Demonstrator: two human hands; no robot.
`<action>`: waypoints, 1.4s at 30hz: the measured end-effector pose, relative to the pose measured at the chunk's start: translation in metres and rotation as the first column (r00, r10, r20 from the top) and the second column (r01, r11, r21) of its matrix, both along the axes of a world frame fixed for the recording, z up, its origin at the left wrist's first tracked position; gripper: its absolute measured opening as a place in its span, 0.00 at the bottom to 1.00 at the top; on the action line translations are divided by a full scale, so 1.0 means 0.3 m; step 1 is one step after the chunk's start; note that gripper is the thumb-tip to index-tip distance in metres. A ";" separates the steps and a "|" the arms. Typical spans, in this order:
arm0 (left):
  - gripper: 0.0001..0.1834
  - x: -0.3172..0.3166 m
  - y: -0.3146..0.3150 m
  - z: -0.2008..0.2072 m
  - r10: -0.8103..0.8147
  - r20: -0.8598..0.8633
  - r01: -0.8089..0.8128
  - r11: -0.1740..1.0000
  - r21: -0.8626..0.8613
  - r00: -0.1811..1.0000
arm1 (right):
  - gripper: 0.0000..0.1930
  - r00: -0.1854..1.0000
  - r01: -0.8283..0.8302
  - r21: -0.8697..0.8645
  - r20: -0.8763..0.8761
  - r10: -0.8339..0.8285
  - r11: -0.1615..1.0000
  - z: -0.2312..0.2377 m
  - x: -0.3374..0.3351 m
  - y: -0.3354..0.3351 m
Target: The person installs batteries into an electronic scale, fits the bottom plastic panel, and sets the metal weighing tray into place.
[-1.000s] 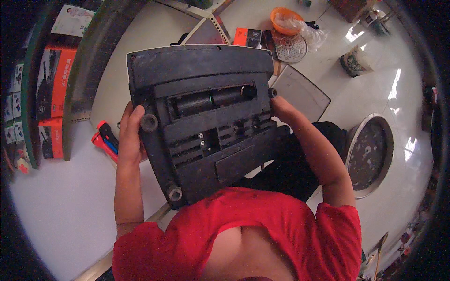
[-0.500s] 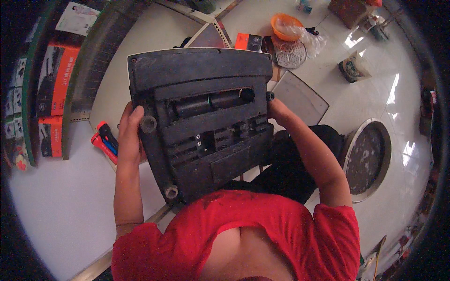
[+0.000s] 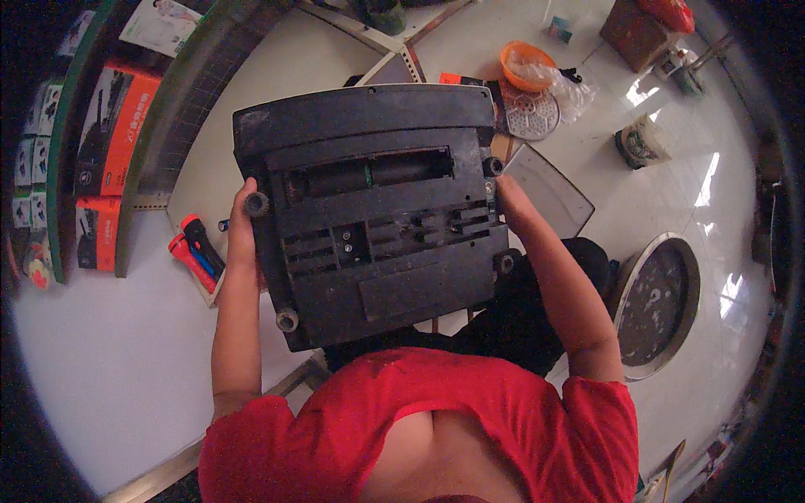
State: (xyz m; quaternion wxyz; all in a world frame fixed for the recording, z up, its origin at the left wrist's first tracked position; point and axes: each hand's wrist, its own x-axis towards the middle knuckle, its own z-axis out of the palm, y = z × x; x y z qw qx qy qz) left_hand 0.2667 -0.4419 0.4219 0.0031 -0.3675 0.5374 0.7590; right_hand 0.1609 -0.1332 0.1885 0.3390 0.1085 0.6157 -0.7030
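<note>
Held up in front of me is a wide black device housing, its underside facing me, which looks like the base of a bench weighing scale. Round feet stand at its corners, and a long recessed slot runs across its upper half. My left hand grips the left edge, thumb beside the upper left foot and fingers mostly hidden behind. On the opposite edge my right hand holds on just below the upper right foot, its fingers also largely out of sight behind the housing.
Left, a white tabletop holds red and black flashlights in a tray, beside a shelf with orange-black boxes. On the floor lie an orange basket, a flat rectangular pan, a bucket and a large round basin.
The housing has tilted and levelled out, its right side swinging toward me so both right feet show. Its slot looks hollow now, where a dark cylindrical shape showed before. Both hands keep their hold.
</note>
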 end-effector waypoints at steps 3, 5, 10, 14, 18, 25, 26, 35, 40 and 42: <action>0.27 0.018 -0.020 -0.016 -0.003 -0.015 0.003 1.000 -0.001 1.000 | 0.21 1.000 0.003 0.005 -0.012 -0.003 1.000 -0.010 -0.005 0.001; 0.26 0.034 -0.033 -0.017 -0.018 -0.018 0.018 1.000 0.016 1.000 | 0.21 0.999 0.031 0.002 -0.015 -0.031 1.000 -0.028 -0.005 -0.004; 0.34 0.072 -0.106 -0.074 -0.093 -0.125 0.075 0.987 -0.141 0.988 | 0.17 0.993 0.018 0.084 -0.120 -0.008 0.996 -0.096 -0.012 0.001; 0.33 0.099 -0.097 -0.063 -0.057 -0.119 0.039 0.989 -0.144 0.991 | 0.15 0.996 0.031 0.034 -0.082 -0.028 0.999 -0.013 0.016 -0.027; 0.32 0.121 -0.134 -0.076 -0.092 -0.137 0.083 0.994 -0.066 0.986 | 0.14 0.995 0.057 0.043 -0.086 -0.053 0.997 0.024 0.047 -0.042; 0.30 0.150 -0.201 -0.132 -0.020 -0.125 0.017 1.000 -0.023 0.992 | 0.21 0.989 -0.060 0.037 -0.134 0.064 0.998 0.042 0.056 -0.027; 0.30 0.151 -0.196 -0.123 -0.009 -0.119 0.010 1.000 0.015 0.993 | 0.23 0.990 -0.054 0.040 -0.126 0.059 0.998 0.055 0.060 -0.028; 0.27 0.222 -0.415 -0.202 0.116 -0.217 -0.177 0.943 -0.283 0.969 | 0.28 0.996 -0.032 -0.275 -0.085 0.009 0.961 0.301 0.094 -0.124; 0.28 0.238 -0.508 -0.187 0.205 -0.184 -0.244 0.943 -0.227 0.961 | 0.33 0.931 -0.335 -0.187 -0.216 0.294 0.924 0.358 0.008 -0.221; 0.29 0.232 -0.544 -0.180 0.230 -0.176 -0.267 0.936 -0.229 0.957 | 0.32 0.870 -0.419 -0.110 -0.332 0.364 0.901 0.435 -0.022 -0.283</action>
